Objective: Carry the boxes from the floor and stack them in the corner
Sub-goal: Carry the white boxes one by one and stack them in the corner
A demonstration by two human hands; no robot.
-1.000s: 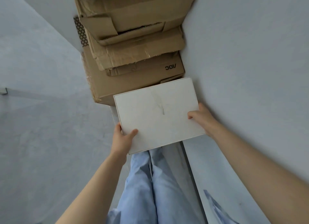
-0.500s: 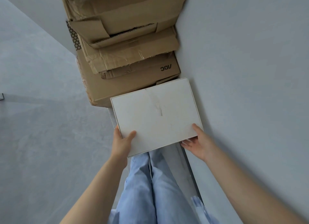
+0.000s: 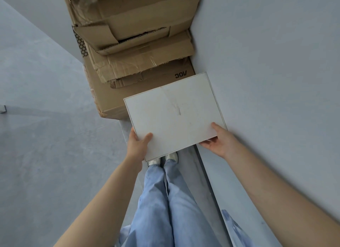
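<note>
A bare indoor room corner, more like a storeroom or vacant office than a lived-in home: plain pale grey walls (image 3: 266, 62), a smooth grey floor (image 3: 46, 154), and a tall stack of worn brown cardboard boxes (image 3: 139, 49) pushed into the corner.
</note>
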